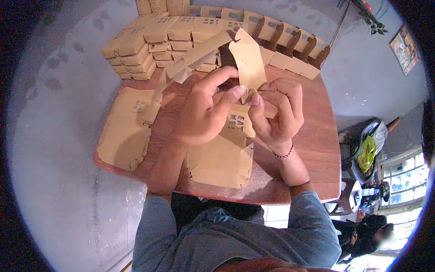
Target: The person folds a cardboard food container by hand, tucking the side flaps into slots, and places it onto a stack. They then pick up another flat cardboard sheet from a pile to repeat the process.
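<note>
A partly folded brown cardboard box (250, 61) is held up in front of me, above the table. My left hand (210, 106) grips its near edge from the left, the thumb pressed on the card. From the right, my right hand (280, 109) pinches a small flap at the lower corner between thumb and fingers. A long strip of the card stretches away to the upper left. Below my hands lies a flat cardboard blank (219, 161) printed "EAT ME!". Another flat blank (124, 129) rests to the left of my left forearm.
Stacked closed boxes (156, 34) stand at the back left of the wooden table (312, 152). A row of open-topped boxes with cut-out handles (290, 38) runs along the back right. On the right, beyond the table, are a chair (346, 197), bags (368, 152) and a seated person (362, 233).
</note>
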Motion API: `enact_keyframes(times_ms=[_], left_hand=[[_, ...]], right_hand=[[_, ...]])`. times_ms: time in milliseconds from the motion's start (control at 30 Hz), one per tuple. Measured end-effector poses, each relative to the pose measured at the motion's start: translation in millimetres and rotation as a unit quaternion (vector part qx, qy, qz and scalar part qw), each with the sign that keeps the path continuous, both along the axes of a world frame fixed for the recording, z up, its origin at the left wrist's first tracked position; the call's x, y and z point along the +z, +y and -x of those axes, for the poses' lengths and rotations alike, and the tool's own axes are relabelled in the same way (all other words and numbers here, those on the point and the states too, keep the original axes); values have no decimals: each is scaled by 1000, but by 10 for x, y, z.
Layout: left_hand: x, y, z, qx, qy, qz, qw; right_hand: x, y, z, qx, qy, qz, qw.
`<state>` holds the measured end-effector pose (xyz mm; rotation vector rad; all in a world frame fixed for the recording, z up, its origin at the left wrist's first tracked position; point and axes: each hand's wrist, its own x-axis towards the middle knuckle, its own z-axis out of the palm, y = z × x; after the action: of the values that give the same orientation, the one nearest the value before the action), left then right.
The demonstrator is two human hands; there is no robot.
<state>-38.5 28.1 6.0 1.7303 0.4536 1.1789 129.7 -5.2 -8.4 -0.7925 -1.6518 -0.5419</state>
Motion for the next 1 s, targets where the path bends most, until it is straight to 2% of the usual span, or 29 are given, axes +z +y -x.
enact_keyframes(times_ms=[67, 100, 167, 267, 400, 467, 600, 667, 700, 767, 900, 1000], left_hand=[[30, -54, -7, -20, -21, 49, 998], [23, -48, -12, -20, -22, 49, 998], [6, -29, -17, 21, -1, -32, 999], [43, -48, 4, 4, -8, 33, 999], [38, -51, 2, -20, -61, 7, 998], [99, -75, 56, 32, 35, -20, 999], [118, -76, 68, 38, 24, -68, 997], [196, -94, 137, 65, 88, -92, 990], [183, -101, 119, 65, 89, -94, 989], [127, -116, 60, 48, -40, -24, 998], [127, -156, 79, 28, -69, 35, 997], [88, -129, 75, 54, -55, -15, 997]], right_hand=[[-11, 9, 0, -2, 4, -4, 1000], [-13, 13, 2, -9, 6, -9, 1000], [0, 14, 13, -16, 9, -13, 1000], [62, 1, 26, -12, -9, -6, 1000], [57, 60, -15, 38, -8, 0, 999], [54, 70, -44, 55, -9, -5, 998], [49, 63, -86, 3, -99, -70, 993], [59, 47, -67, -32, -128, -94, 987], [81, 22, -50, -29, -127, -68, 989], [96, 17, -32, -27, -126, -42, 991], [88, 39, -20, -32, -123, -28, 992], [87, 36, -32, -40, -128, -38, 990]])
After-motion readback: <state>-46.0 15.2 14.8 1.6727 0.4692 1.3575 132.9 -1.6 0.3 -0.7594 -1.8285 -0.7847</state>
